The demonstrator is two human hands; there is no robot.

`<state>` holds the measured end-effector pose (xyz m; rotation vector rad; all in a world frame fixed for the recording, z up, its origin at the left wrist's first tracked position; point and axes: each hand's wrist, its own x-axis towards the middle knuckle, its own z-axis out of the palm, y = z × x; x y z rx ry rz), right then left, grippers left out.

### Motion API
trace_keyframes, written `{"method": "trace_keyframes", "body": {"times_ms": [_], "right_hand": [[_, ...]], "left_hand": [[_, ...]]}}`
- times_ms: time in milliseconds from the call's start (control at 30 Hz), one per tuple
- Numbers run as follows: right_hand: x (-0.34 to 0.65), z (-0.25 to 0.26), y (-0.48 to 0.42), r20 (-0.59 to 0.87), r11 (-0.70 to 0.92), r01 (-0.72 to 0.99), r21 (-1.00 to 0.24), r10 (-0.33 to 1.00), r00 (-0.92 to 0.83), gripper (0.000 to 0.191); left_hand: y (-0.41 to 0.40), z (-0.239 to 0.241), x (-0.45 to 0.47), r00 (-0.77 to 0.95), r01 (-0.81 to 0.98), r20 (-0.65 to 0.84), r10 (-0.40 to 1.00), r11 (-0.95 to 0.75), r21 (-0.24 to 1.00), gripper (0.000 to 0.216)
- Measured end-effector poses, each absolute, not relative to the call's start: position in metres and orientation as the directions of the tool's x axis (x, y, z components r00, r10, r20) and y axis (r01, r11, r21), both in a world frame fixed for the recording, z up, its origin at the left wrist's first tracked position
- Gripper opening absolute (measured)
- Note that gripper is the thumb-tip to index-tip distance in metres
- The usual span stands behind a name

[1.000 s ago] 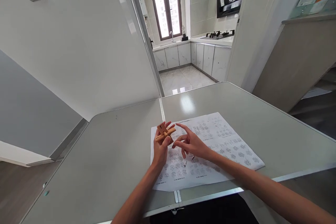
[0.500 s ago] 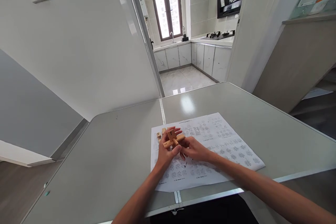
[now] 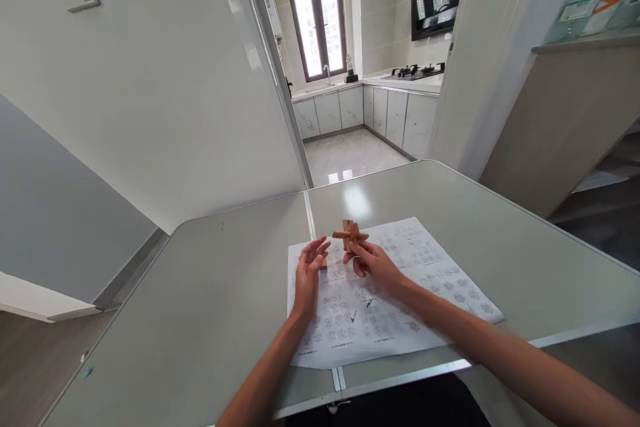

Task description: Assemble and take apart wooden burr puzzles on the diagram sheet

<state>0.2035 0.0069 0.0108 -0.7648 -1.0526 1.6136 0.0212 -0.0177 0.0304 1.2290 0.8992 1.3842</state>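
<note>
My right hand [image 3: 376, 268] holds a small wooden burr puzzle [image 3: 350, 233], a few crossed sticks fitted together, raised over the sheet. To its left, my left hand [image 3: 309, 275] is apart from the puzzle, fingers spread and slightly curled, holding nothing that I can see. Behind its fingers a loose wooden puzzle piece [image 3: 324, 263] partly shows on the paper; any others there are hidden. Beneath both hands lies a white instruction sheet [image 3: 395, 280] printed with rows of small line drawings.
The grey folding table [image 3: 225, 300] extends to both sides, with a metal seam [image 3: 309, 213] crossing it. A white wall panel [image 3: 210, 113] borders the far left edge. Beyond the table is a kitchen with a gas stove [image 3: 417, 71]. Plastic bottles [image 3: 595, 7] stand on a ledge at right.
The left hand has let go of the wooden puzzle and drawn back to the left. My right hand has lifted the puzzle up and away to the right, turning it.
</note>
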Motion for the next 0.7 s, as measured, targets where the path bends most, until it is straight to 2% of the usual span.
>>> {"method": "trace_keyframes", "body": {"times_ms": [133,367,500,700], "right_hand": [[0.214,-0.003,0.024,-0.102,-0.108,-0.561,-0.821,0.994,-0.042,0.041],[0.238,-0.027,0.052,-0.168,0.017,-0.627,-0.779,0.957,0.236,0.031],[0.245,-0.032,0.057,-0.209,0.034,-0.663,-0.748,0.936,0.284,0.03],[0.246,-0.03,0.057,-0.244,-0.008,-0.707,-0.707,0.941,0.234,0.032]], "left_hand": [[-0.022,0.032,0.023,0.127,-0.098,0.273,0.954,-0.262,0.96,0.041],[-0.027,0.03,0.025,0.215,0.129,0.339,0.916,-0.371,0.92,0.029],[-0.027,0.03,0.025,0.205,0.173,0.347,0.915,-0.383,0.907,0.024],[-0.025,0.032,0.026,0.161,0.166,0.367,0.916,-0.391,0.905,0.022]]}}
